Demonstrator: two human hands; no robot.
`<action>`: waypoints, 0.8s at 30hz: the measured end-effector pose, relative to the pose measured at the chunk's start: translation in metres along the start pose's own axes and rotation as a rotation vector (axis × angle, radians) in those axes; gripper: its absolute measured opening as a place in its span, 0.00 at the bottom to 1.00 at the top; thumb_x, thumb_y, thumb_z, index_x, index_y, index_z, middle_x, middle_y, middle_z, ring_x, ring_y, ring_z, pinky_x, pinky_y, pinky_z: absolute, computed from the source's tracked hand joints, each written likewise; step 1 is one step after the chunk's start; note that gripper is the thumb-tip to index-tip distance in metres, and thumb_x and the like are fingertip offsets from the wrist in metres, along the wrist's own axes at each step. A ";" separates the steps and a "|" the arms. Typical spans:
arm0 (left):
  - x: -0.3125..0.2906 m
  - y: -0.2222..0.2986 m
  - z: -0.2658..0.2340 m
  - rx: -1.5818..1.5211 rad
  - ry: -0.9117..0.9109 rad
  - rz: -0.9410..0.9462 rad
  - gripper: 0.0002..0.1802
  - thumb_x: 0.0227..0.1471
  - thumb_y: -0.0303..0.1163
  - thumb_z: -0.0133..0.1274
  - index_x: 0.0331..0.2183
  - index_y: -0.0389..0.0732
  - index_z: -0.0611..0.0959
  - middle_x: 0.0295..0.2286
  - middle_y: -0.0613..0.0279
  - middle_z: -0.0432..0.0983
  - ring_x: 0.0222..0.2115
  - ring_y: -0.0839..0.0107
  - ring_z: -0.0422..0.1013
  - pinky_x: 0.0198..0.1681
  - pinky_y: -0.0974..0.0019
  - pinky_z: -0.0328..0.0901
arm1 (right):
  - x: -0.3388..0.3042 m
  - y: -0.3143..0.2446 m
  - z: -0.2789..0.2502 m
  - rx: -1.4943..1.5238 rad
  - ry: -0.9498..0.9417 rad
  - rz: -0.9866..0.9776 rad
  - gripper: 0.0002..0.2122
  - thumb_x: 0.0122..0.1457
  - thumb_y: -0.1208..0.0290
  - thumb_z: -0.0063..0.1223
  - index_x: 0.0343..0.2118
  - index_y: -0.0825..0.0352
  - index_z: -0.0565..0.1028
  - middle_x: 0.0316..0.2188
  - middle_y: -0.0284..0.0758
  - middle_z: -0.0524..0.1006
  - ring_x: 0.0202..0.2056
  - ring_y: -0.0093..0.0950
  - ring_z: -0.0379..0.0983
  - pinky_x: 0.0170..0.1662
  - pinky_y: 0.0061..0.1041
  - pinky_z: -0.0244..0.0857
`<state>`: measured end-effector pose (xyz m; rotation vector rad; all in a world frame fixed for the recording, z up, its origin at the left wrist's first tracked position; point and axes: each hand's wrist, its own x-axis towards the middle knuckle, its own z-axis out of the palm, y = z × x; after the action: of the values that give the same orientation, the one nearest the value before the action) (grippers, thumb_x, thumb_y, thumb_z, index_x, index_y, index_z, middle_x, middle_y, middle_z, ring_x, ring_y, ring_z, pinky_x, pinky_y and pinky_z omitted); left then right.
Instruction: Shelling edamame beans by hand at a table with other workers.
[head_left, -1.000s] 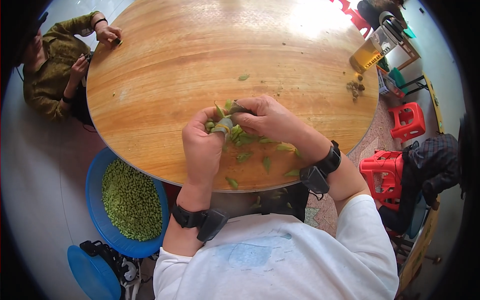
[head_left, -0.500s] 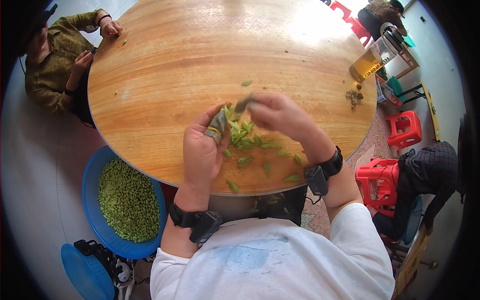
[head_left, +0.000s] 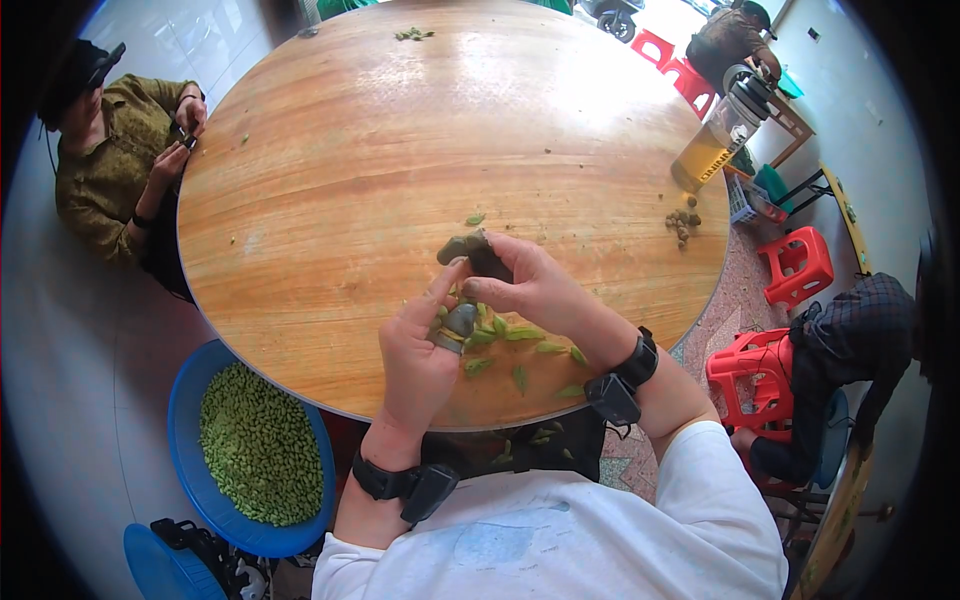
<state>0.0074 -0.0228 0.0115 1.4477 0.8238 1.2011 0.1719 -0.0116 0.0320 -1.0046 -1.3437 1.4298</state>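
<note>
Over the near part of the round wooden table (head_left: 330, 270), my two hands are close together. My left hand (head_left: 420, 352) is curled, with one finger raised. A grey wrap with a yellow band covers one of its digits, and what it holds, if anything, is hidden. My right hand (head_left: 535, 285) is closed with dark coverings on its fingertips, just above the left fingers. I cannot make out what is between them. Several green pods (head_left: 523, 333) lie scattered under and beside both hands. Beyond them is a single pod (head_left: 475, 219).
A blue basin (head_left: 185, 440) heaped with green beans (head_left: 262, 440) stands left below the table. A bottle of yellow liquid (head_left: 705, 155) and small brown lumps (head_left: 682, 225) are on the right. Co-workers sit left and right, near red stools (head_left: 800, 262).
My right hand has stopped blurring and now meets the left fingers. The left hand has turned, its back more toward me. The view has shifted, showing more of the table's far side.
</note>
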 end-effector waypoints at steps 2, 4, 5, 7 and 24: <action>0.001 -0.003 0.003 0.099 0.009 0.095 0.26 0.41 0.15 0.49 0.45 0.41 0.78 0.24 0.60 0.74 0.25 0.75 0.71 0.30 0.73 0.65 | -0.001 0.002 -0.005 0.049 -0.025 0.013 0.12 0.56 0.71 0.52 0.42 0.68 0.70 0.26 0.22 0.69 0.25 0.10 0.60 0.26 0.12 0.57; 0.002 0.000 0.004 0.189 -0.009 0.193 0.24 0.42 0.15 0.50 0.44 0.41 0.78 0.24 0.58 0.74 0.25 0.72 0.71 0.30 0.72 0.65 | -0.004 -0.002 -0.006 0.229 -0.067 0.079 0.12 0.56 0.73 0.52 0.42 0.68 0.70 0.25 0.23 0.69 0.23 0.09 0.60 0.24 0.10 0.53; 0.002 0.001 0.005 0.279 -0.024 0.283 0.22 0.43 0.15 0.50 0.43 0.41 0.79 0.24 0.56 0.74 0.24 0.68 0.72 0.30 0.70 0.66 | -0.004 0.000 -0.006 0.224 -0.065 0.074 0.12 0.56 0.73 0.52 0.42 0.68 0.70 0.25 0.23 0.69 0.23 0.09 0.60 0.24 0.10 0.53; -0.001 0.004 0.005 0.336 -0.028 0.325 0.22 0.41 0.15 0.51 0.41 0.41 0.80 0.25 0.54 0.73 0.24 0.63 0.71 0.30 0.68 0.67 | -0.003 0.004 -0.009 0.561 -0.136 0.217 0.11 0.56 0.75 0.51 0.42 0.68 0.70 0.23 0.23 0.67 0.20 0.10 0.58 0.21 0.09 0.50; 0.006 -0.005 0.001 -0.197 0.113 -0.147 0.07 0.51 0.20 0.42 0.33 0.39 0.72 0.21 0.69 0.68 0.20 0.83 0.62 0.22 0.80 0.57 | -0.002 0.006 -0.001 0.020 0.186 -0.016 0.09 0.56 0.70 0.49 0.39 0.66 0.70 0.23 0.24 0.68 0.21 0.13 0.62 0.22 0.14 0.57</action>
<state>0.0104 -0.0161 0.0080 1.1488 0.8479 1.2236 0.1731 -0.0138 0.0261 -1.0828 -1.1975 1.3014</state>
